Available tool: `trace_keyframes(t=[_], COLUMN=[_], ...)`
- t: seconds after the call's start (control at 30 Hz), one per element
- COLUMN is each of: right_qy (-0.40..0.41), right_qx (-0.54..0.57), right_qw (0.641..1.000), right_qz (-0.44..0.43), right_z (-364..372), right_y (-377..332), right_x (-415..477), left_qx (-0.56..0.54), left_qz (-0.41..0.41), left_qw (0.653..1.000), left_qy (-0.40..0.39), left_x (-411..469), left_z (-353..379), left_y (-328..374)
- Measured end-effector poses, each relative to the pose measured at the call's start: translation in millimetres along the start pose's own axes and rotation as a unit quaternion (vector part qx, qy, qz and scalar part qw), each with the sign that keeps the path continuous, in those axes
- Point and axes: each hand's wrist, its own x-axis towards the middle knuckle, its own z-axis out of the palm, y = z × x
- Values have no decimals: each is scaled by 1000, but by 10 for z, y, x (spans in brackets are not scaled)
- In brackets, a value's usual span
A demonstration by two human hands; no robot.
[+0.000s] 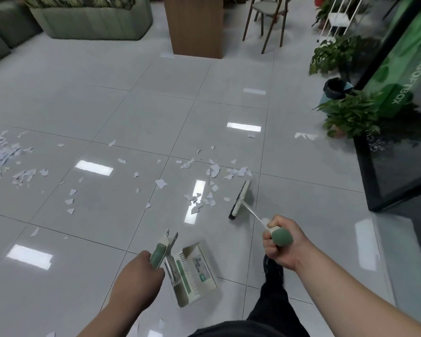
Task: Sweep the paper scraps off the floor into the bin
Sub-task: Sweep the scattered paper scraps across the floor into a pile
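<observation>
White paper scraps (pixel 212 171) lie scattered over the grey tiled floor, with a denser heap (pixel 0 154) at the far left. My right hand (pixel 281 242) grips the green handle of a broom whose dark-bristled head (pixel 240 200) rests on the floor just right of a cluster of scraps. My left hand (pixel 139 271) grips the green handle of a cream dustpan (pixel 195 271), which hangs low near my feet. A blue bin (pixel 336 90) with a black liner stands at the right, among the plants.
Potted plants (pixel 350 115) line a dark glass wall (pixel 399 154) on the right. A wooden column (pixel 195 25) and a chair (pixel 267 18) stand at the back, a green planter sofa (pixel 93 20) at the back left. My dark-trousered leg (pixel 272 295) is below.
</observation>
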Motion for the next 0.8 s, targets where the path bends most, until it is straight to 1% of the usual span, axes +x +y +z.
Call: trace_keyframes(t=[0.13, 0.27, 0.4, 0.5, 0.57, 0.63, 0.8], right_qy=[36, 76, 98, 85, 54, 21, -59], right_qx=[-72, -167, -283, -375, -431, -465, -494], right_qw=[997, 983, 954, 923, 901, 884, 864], right_qz=[-9, -12, -7, 0, 16, 35, 76], right_z=[-412, -781, -907, -792, -643, -492, -190], right_y=[-627, -1438, -2318, -2786, -2903, -2880, -2556], right_x=[224, 588, 1003, 1364, 1575, 1732, 1834], left_qx=[9, 19, -2, -23, -32, -39, -60], left_qz=[3, -13, -47, -81, -107, -129, -165], left_qw=[1000, 1000, 999, 996, 993, 991, 983], left_qy=[-4, -4, 6, 18, 23, 25, 44], left_x=[257, 463, 611, 701, 739, 753, 820], left_z=[159, 319, 397, 418, 432, 431, 349], left_y=[681, 1380, 2005, 2377, 2545, 2662, 2747])
